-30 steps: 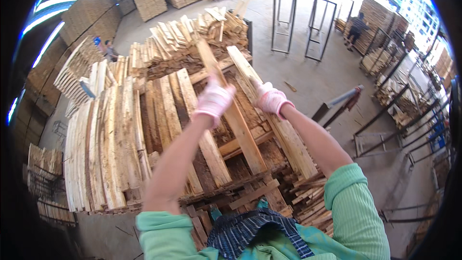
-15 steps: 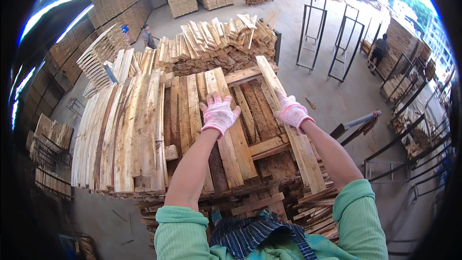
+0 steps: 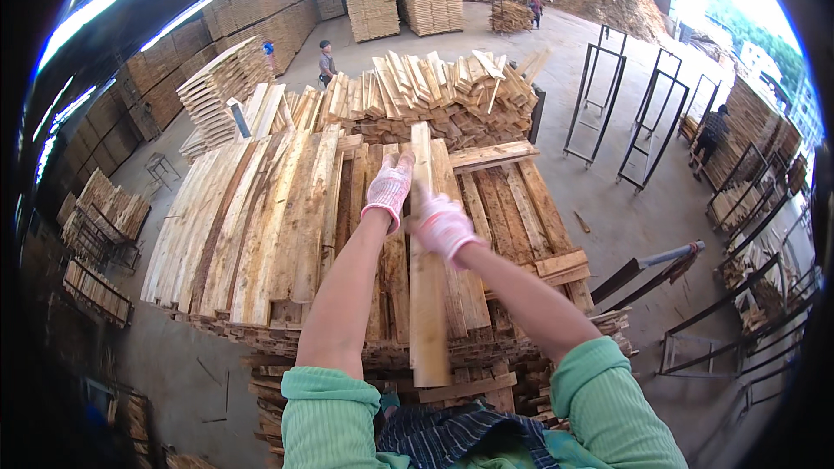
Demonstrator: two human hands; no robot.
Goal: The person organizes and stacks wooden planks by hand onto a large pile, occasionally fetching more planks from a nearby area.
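Note:
A long pale plank (image 3: 428, 317) lies lengthwise over the stack, between my two gloved hands, and its near end juts past the stack's front edge. My right hand (image 3: 445, 227), in a pink and white glove and blurred by motion, grips it from its right side. Close to the plank's left edge, my left hand (image 3: 390, 187) rests on the boards with its fingers stretched forward; whether it touches the plank I cannot tell. Under both hands is a wide stack of sawn boards (image 3: 248, 234). Short crosspieces (image 3: 495, 156) lie at its far right.
Behind the stack stands a heap of loose boards (image 3: 434, 91). Black metal frames (image 3: 595, 104) stand on the floor at the right, with a metal bar (image 3: 660, 259) nearer. A person (image 3: 327, 62) stands beyond the heap. Tall lumber piles (image 3: 432, 4) rise at the back.
My right hand has brought the plank leftward from the stack's right side to its middle. My left hand has shifted slightly left across the boards. The view has turned somewhat.

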